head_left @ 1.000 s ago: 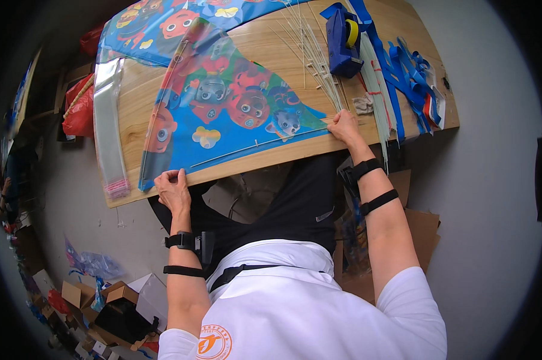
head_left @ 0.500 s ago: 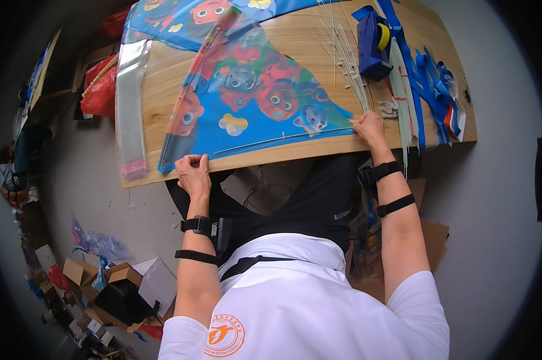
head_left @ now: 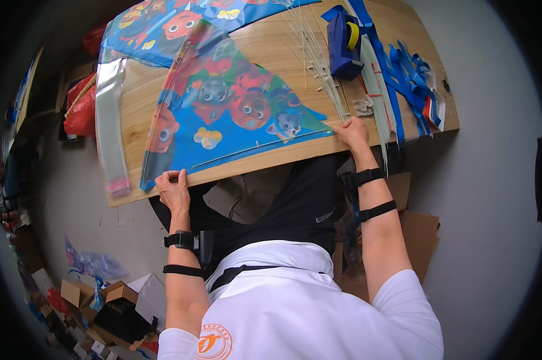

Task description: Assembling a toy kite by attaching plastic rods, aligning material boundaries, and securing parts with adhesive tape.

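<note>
A blue kite sail, triangular and printed with cartoon characters, lies on the wooden table, its long side toward me. Along that near edge runs a thin white rod with a small fitting near its middle. My left hand is closed in a pinch at the sail's near edge, close to its left corner. At the opposite corner, my right hand pinches the sail tip where the rod ends. The fingers hide exactly how the rod end sits. Another rod lies along the sail's left side.
Another printed blue sheet covers the far left of the table. Clear plastic sleeves lie at the left edge. Right are loose thin rods, a blue tape dispenser and blue ribbon. Cardboard boxes stand on the floor.
The whole view has shifted, so the table and sail appear farther left and slightly lower. Both hands keep their pinches at the sail's near edge, with little other change.
</note>
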